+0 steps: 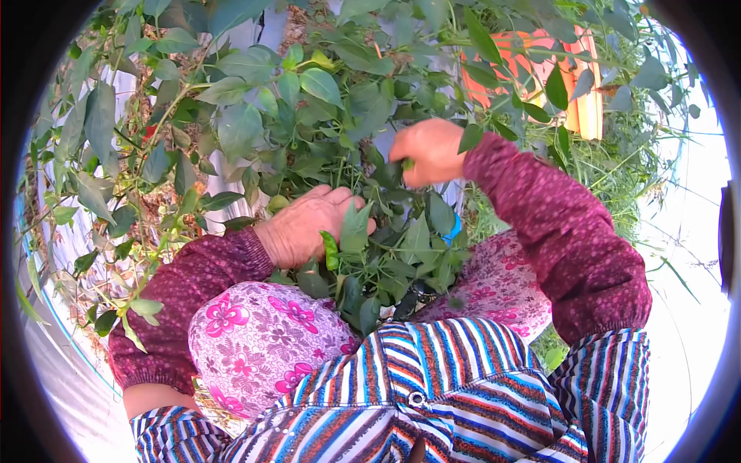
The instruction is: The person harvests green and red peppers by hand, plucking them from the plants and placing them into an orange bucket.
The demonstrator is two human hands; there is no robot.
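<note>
1. Two bare hands are set among the leaves of a pepper plant (239, 127); by all appearances, the step in hand is the sorting through of foliage and the handling of green fruit.
2. At the far right side of the foliage, the fingers of the right hand (432, 154) are curled inward, and a small green piece (407, 163) is pinched between them (whether fruit or stem cannot be told).
3. Nearer the body, the left hand (309, 224) is laid into the leaves with its back turned upward. Its fingertips are partly covered, so it cannot be told whether anything is grasped.
4. One green pepper (330, 251) is seen just beside the left hand, toward the near edge of the foliage, roughly upright; contact with the palm is not shown.
5. For the next move, it is judged that the pinched piece should be kept secure in the right fingers and the branch steadied by the left, so that neighbouring stems are not torn.
6. Beyond the right hand, an orange object (587, 96) is partly screened by leaves; its contents, if any, are hidden.
</note>
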